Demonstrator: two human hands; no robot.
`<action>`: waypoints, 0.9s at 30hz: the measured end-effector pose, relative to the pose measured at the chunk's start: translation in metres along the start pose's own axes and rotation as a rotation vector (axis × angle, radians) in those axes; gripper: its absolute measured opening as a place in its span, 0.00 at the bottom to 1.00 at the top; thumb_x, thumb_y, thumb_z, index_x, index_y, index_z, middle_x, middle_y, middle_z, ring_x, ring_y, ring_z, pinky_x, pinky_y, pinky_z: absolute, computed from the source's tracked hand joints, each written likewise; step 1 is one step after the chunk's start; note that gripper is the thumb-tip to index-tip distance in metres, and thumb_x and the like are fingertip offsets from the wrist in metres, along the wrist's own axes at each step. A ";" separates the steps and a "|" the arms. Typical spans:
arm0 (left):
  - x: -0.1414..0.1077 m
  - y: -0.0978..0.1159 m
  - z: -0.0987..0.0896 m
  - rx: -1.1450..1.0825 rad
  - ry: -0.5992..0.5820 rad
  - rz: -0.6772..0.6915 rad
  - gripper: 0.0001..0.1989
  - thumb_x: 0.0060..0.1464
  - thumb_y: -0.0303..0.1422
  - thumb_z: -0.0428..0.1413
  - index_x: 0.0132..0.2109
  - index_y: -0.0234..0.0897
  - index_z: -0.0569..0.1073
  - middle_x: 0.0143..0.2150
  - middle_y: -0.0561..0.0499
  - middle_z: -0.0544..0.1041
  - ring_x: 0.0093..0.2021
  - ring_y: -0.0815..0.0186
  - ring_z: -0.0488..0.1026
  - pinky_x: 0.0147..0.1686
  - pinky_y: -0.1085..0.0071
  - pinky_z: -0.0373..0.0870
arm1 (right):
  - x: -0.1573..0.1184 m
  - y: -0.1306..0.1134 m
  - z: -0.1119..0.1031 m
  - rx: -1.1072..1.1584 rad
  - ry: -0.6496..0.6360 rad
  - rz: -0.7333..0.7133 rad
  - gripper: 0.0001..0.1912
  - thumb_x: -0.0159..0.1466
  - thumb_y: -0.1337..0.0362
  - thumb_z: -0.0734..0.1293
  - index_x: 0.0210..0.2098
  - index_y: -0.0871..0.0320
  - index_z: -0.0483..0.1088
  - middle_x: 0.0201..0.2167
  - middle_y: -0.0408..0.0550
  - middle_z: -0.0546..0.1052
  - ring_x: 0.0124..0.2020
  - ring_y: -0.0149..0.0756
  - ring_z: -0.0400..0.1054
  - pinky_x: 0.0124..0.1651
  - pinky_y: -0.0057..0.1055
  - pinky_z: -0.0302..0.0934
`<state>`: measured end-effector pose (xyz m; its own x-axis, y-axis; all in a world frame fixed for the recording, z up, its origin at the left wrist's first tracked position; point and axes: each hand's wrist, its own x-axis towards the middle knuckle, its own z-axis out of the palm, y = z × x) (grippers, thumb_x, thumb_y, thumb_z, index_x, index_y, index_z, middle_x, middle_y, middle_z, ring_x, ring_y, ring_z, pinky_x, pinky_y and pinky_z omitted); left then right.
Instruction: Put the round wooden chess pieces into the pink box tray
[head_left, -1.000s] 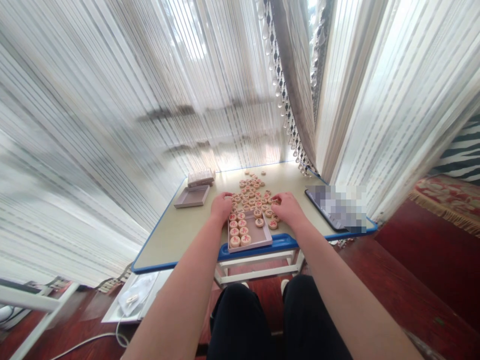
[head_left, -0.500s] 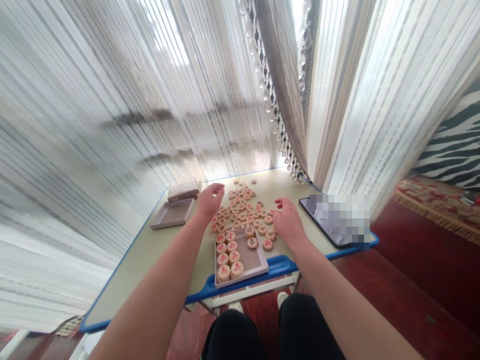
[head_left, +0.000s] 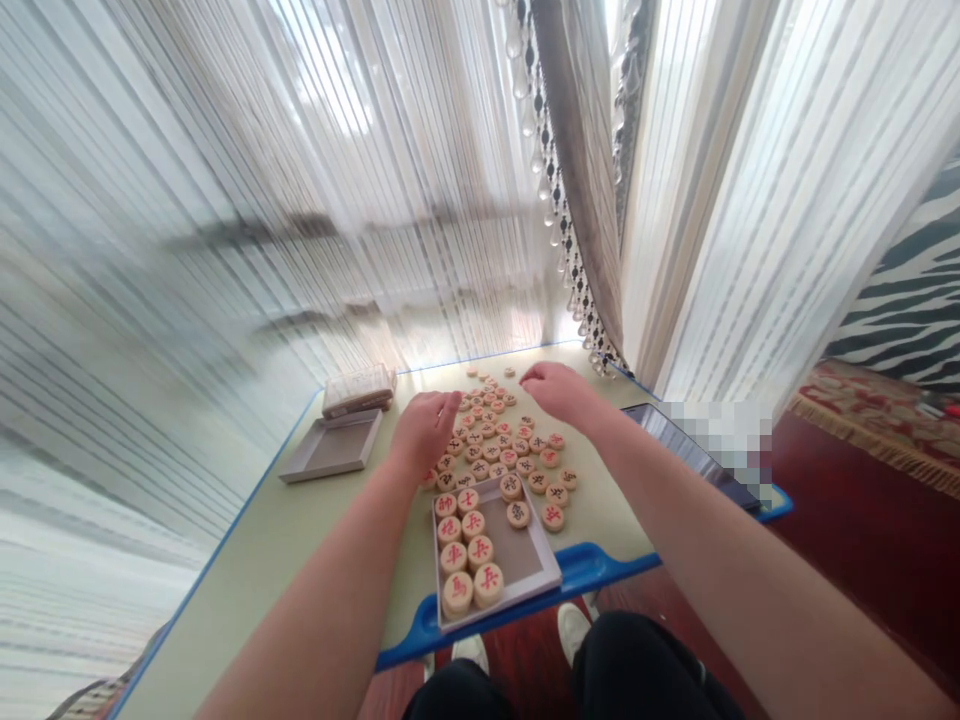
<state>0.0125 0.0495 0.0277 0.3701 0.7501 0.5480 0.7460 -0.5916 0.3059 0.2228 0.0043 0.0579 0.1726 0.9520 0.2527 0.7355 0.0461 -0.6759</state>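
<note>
Loose wooden Chinese chess pieces point(head_left: 491, 452) with red or black characters lie in a spread in the middle of the table. My left hand point(head_left: 426, 432) is at the left side of the spread, fingers stretched and side by side, holding nothing that I can see. Toward the far right side of the spread is my right hand point(head_left: 559, 392), its fingers reaching left and slightly bent, with no piece visible in them. In front of me, a shallow box point(head_left: 531, 560) holds stacked red pieces point(head_left: 480, 550) in two columns on its left and two black-lettered pieces point(head_left: 517, 514) on its right.
A second shallow box point(head_left: 330, 447) lies at the left, with a wrapped flat packet point(head_left: 358, 388) behind it. A dark-screened tablet or phone point(head_left: 679, 450), partly blurred out, rests at the right edge. The table point(head_left: 277, 560) has a blue rim; sheer curtains point(head_left: 420, 200) hang behind.
My right hand has moved away from me toward the far pieces. My left hand has lowered slightly beside the spread. The view has shifted a little; the boxed pieces look the same.
</note>
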 end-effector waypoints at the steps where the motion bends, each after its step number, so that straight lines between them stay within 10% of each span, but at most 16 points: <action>1: 0.000 -0.001 0.000 -0.016 0.001 -0.014 0.28 0.60 0.46 0.35 0.33 0.37 0.76 0.35 0.45 0.77 0.41 0.61 0.71 0.44 0.66 0.65 | 0.012 -0.004 0.000 -0.018 0.023 -0.014 0.11 0.56 0.68 0.59 0.33 0.59 0.73 0.35 0.50 0.76 0.37 0.38 0.68 0.37 0.29 0.58; 6: -0.003 -0.005 0.002 -0.137 -0.044 -0.143 0.31 0.60 0.47 0.32 0.39 0.38 0.77 0.42 0.46 0.78 0.47 0.59 0.72 0.48 0.66 0.64 | 0.038 0.003 0.033 -0.077 0.256 0.003 0.16 0.61 0.68 0.54 0.40 0.60 0.71 0.42 0.54 0.74 0.43 0.40 0.66 0.43 0.31 0.59; 20: 0.004 -0.035 0.026 -0.732 -0.079 -0.535 0.37 0.52 0.59 0.36 0.41 0.32 0.76 0.42 0.40 0.78 0.43 0.59 0.74 0.44 0.64 0.68 | 0.048 0.031 0.073 -0.250 -0.223 -0.237 0.26 0.65 0.55 0.54 0.59 0.58 0.60 0.63 0.52 0.56 0.64 0.42 0.45 0.65 0.39 0.39; 27: 0.009 -0.030 0.018 -0.936 -0.019 -0.657 0.38 0.49 0.62 0.36 0.34 0.32 0.73 0.38 0.39 0.78 0.41 0.60 0.74 0.45 0.63 0.68 | 0.041 0.027 0.065 -0.263 -0.244 -0.105 0.29 0.65 0.50 0.51 0.62 0.54 0.56 0.67 0.51 0.46 0.67 0.43 0.37 0.65 0.40 0.35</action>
<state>0.0035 0.0797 0.0092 0.0747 0.9955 0.0585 0.0966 -0.0656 0.9932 0.2076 0.0638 0.0048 -0.0506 0.9917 0.1179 0.8895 0.0984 -0.4463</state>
